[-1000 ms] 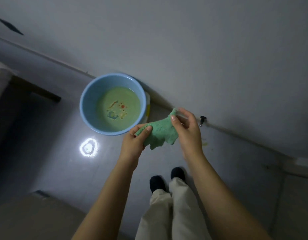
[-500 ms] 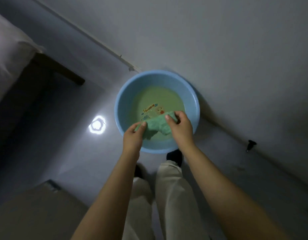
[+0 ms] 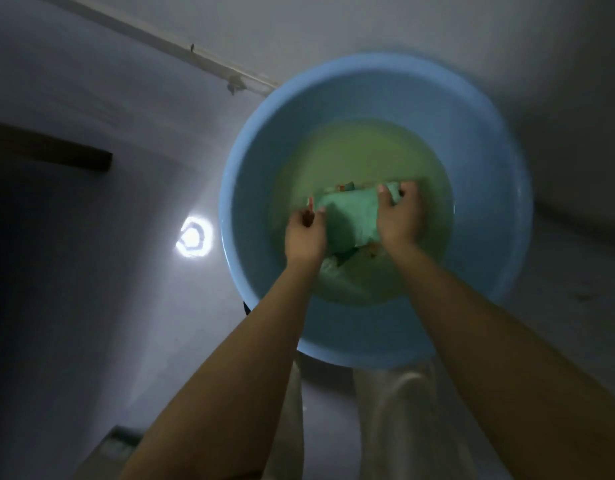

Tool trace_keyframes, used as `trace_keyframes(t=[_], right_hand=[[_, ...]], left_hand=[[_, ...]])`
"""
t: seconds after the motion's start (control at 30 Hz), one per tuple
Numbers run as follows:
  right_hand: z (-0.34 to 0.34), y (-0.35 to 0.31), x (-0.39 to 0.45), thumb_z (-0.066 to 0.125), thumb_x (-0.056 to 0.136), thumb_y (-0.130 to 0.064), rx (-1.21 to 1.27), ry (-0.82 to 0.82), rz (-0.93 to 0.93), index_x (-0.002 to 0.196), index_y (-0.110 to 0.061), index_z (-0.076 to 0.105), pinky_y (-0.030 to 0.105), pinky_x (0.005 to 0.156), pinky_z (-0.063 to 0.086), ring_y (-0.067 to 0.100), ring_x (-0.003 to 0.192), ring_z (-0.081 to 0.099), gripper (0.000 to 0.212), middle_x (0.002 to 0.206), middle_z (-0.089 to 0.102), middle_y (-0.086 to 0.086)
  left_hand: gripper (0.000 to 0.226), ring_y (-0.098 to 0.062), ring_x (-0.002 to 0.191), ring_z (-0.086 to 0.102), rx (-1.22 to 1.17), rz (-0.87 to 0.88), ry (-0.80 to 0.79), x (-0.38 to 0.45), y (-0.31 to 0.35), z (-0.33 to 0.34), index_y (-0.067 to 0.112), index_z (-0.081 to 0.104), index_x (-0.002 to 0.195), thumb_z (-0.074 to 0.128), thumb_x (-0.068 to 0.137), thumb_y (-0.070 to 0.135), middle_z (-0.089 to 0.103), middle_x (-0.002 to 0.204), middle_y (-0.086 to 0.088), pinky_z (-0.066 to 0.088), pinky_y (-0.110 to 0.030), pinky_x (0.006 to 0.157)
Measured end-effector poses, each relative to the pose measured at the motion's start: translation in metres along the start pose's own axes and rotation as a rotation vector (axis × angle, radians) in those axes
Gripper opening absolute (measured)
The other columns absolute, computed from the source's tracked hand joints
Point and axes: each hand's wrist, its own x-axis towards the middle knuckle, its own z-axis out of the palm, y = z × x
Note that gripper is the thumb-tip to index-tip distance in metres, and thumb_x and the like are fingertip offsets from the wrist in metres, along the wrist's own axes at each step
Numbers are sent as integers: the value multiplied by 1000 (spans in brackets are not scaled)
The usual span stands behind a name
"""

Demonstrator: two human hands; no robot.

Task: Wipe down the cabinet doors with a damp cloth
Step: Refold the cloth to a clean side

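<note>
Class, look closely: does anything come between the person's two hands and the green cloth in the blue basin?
Nothing visible does. The left hand and right hand both grip the green cloth directly, inside the blue plastic basin.

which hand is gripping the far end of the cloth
The right hand: its fingers curl over the green cloth's far end. The left hand holds the nearer edge.

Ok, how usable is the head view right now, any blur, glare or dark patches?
Head view: dim overall, motion blur smears the blue basin rim; a bright lamp reflection glares on the floor; left side falls into deep shadow; wide-angle bends the wall edge. Green cloth, left hand and right hand remain readable.
</note>
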Motion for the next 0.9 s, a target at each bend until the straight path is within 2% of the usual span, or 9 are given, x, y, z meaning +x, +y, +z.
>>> trace_keyframes(t=[0.07,0.13,0.23,0.3,0.43,0.6,0.77,0.83,0.9], right_hand=[[16,-4,-9,54,93,-30,-62,160,-132,99,-5,58,39,79,36,34,92,54,26,98,60,17],[36,2,-28,50,89,-28,-146,53,-369,96,-6,62,39,76,36,35,90,57,27,95,62,20],[39,11,-41,50,96,-26,50,-80,-84,101,-6,60,31,71,38,31,91,59,22,97,64,17],[33,9,-43,49,99,-28,180,-54,128,100,-6,59,28,66,33,28,87,58,24,92,63,13],[11,-25,-73,51,97,-37,333,-176,30,93,-9,62,29,73,45,21,85,62,30,89,67,8],[-7,-42,-78,49,99,-32,382,-46,-69,60,-14,52,26,59,40,11,58,52,43,58,56,-2],[1,-28,-41,43,101,-30,148,-157,-124,47,-19,32,32,52,24,13,43,34,57,44,35,-2],[8,-20,-32,38,103,-32,39,-211,-104,49,-15,37,31,54,24,20,47,37,56,47,38,3],[11,-13,-20,32,104,-35,-23,-159,-21,62,-8,54,29,58,27,27,60,48,54,59,47,9]], left_hand=[[27,-26,99,60,-44,-56,-1,5,1,5,12,60,99,51,96,38,64,105,-9,48,-35,90],[29,-22,81,59,-214,-180,-39,5,10,10,18,58,85,47,95,43,62,89,-7,50,-32,75],[47,-21,74,60,-444,-414,-184,-4,22,14,17,61,82,37,95,55,64,80,-6,48,-32,73],[50,-21,74,58,-383,-410,-239,-8,26,15,17,59,80,31,98,54,62,78,-5,45,-34,77],[61,-24,91,64,-346,-342,-335,-17,40,16,8,63,101,24,99,54,67,90,-10,49,-31,79],[44,-4,44,48,-247,-128,-265,-28,43,23,16,46,65,33,104,30,49,42,12,39,-19,49],[48,-23,68,63,-285,-290,-148,-33,44,26,12,61,72,37,99,44,63,62,-4,54,-34,70],[48,-23,66,57,-276,-285,-93,-35,41,28,12,60,70,38,98,46,58,57,0,49,-33,69],[43,-22,80,56,-253,-223,-23,-36,39,29,10,64,87,39,98,43,60,75,1,48,-35,83]])
